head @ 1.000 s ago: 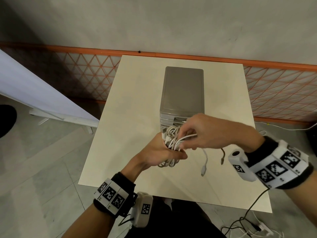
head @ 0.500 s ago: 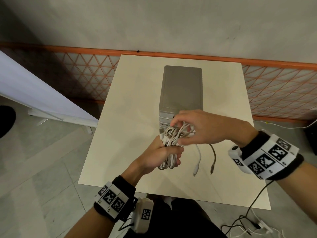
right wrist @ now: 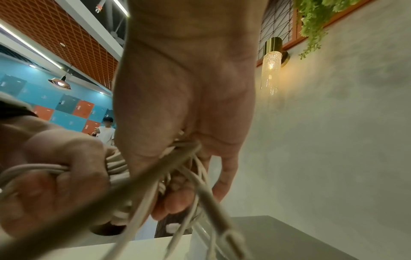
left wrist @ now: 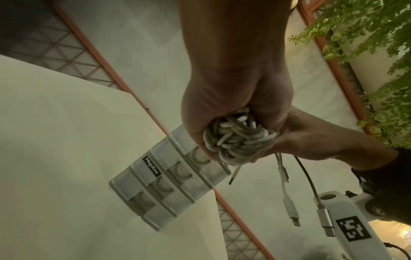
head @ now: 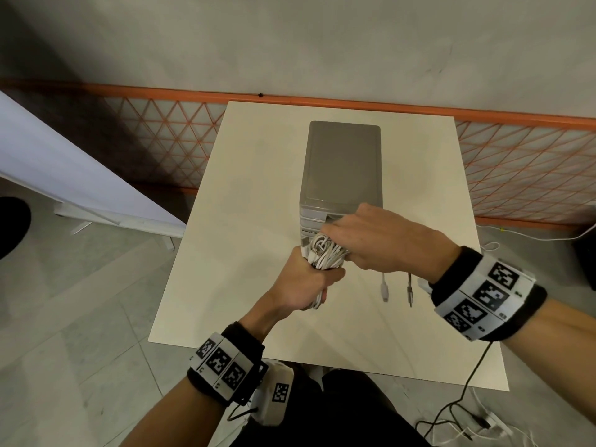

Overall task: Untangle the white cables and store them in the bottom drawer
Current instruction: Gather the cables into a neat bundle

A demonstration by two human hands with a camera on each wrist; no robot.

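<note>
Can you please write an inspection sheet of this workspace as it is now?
Surface: cream table, bare around the box.
Job's things: tangled white cables held above the table; grey drawer box, its four drawers look closed.
Clutter: nothing seen.
Hands: left hand grips the bundle from below; right hand holds its top.
Cables: two plug ends hang free.
Surroundings: orange lattice fence, white board, loose wires on the floor.

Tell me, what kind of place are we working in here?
Probably a shared indoor space, such as an office lounge or campus common area: coloured lockers line a far wall, a decorative wall lamp glows beside hanging greenery.
</note>
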